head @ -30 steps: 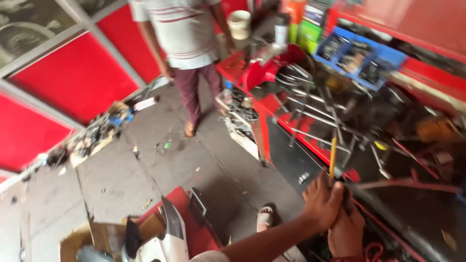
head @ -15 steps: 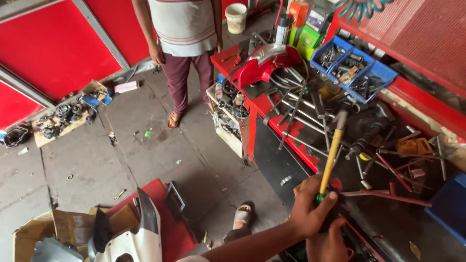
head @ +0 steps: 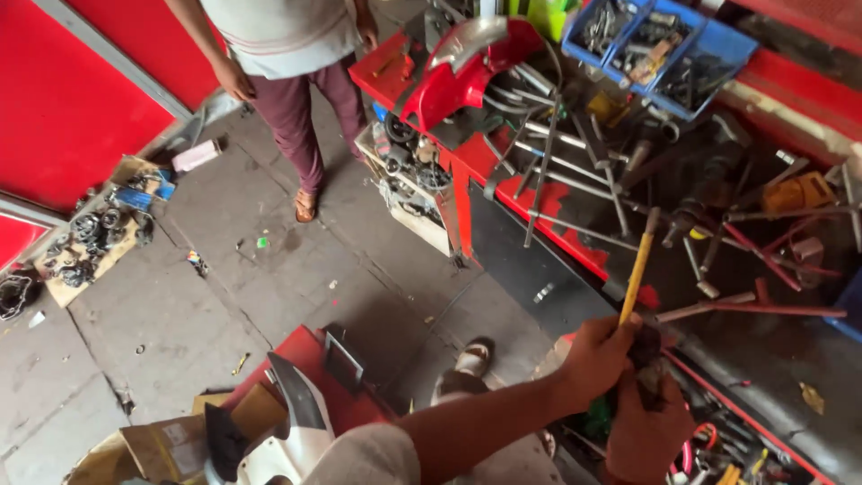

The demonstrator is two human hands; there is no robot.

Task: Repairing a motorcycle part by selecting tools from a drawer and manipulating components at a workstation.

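Note:
My left hand reaches in from the lower left and is closed around a long yellow-handled tool. The tool points up and away, and its dark head hangs over the workbench. Just below it, my right hand is curled around a small dark part that touches the tool's lower end. Something green shows between the two hands; what it is cannot be told.
A red workbench carries long metal rods, a red cover and blue bins of small parts. Another person stands at its far end. Engine parts on cardboard lie left; a white fairing is near me.
The view has swung down and in toward the bench. My hands have shifted slightly left with the yellow-handled tool still upright. The other person stays by the bench's end.

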